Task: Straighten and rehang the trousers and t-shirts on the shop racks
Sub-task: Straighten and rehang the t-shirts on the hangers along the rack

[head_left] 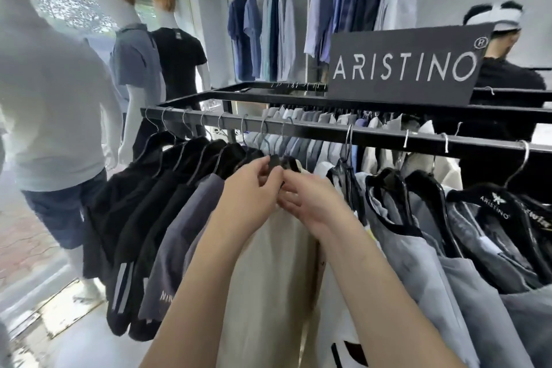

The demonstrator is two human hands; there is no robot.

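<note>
Both hands work just under the front rail (298, 125) of a black rack, close to its middle. The left hand (254, 185) has a narrow grip: thumb and fingertips pinch the top of a black hanger (274, 161) directly below the rail. The right hand (313, 203) touches the left, and its fingers curl onto the neck of a cream garment (268, 263); the exact point of hold is partly hidden behind the knuckles. The cream garment hangs straight down from the hands, below the rail and between both forearms. Along the rail to the left of the hands, a row of black garments (143, 188) hangs on wire hooks. Next to them is a dark grey garment (185, 233) with pale lettering low on it. Along the rail to the right, grey tops with black trim (418, 248) hang at a slant, spaced more loosely. A dark sign reading ARISTINO (403, 66) stands on the rack's top frame, behind the rail. Beyond the rail's far left end stand three dressed mannequins (134, 48). Behind the rack, blue and white shirts (263, 36) hang from a wall rail. A person in a black top (507, 75) stands behind the sign.
</note>
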